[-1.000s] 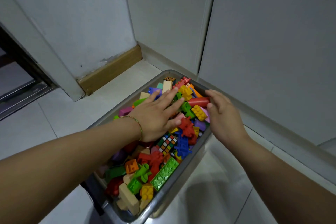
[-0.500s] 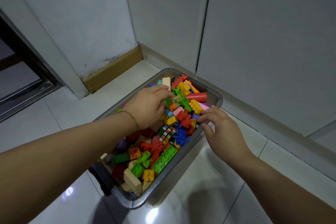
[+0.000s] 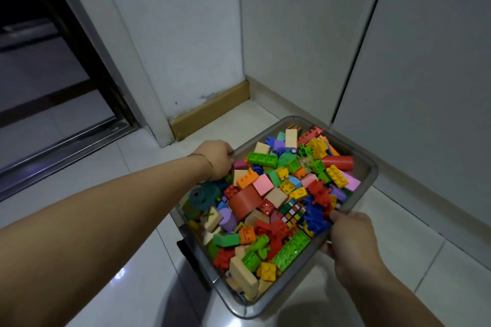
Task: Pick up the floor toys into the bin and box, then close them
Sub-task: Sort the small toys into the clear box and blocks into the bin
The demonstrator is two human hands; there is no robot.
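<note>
A clear plastic bin (image 3: 369, 167) stands on the tiled floor in a corner, heaped with several colourful building blocks (image 3: 268, 194), wooden blocks and a puzzle cube (image 3: 292, 211). It has no lid on. My left hand (image 3: 216, 158) grips the bin's left rim, fingers curled over the edge. My right hand (image 3: 350, 233) grips the right rim, thumb on top and fingers under the lip. A black latch (image 3: 190, 255) shows on the near side wall.
White walls and cabinet doors (image 3: 425, 74) close the corner behind and to the right of the bin. A wooden skirting board (image 3: 210, 111) runs along the left wall. A dark doorway with a metal sliding track (image 3: 61, 138) lies at the left.
Both hands left the toys and moved outward to the bin's opposite rims. The left hand went to the left edge, the right hand closed on the right edge.
</note>
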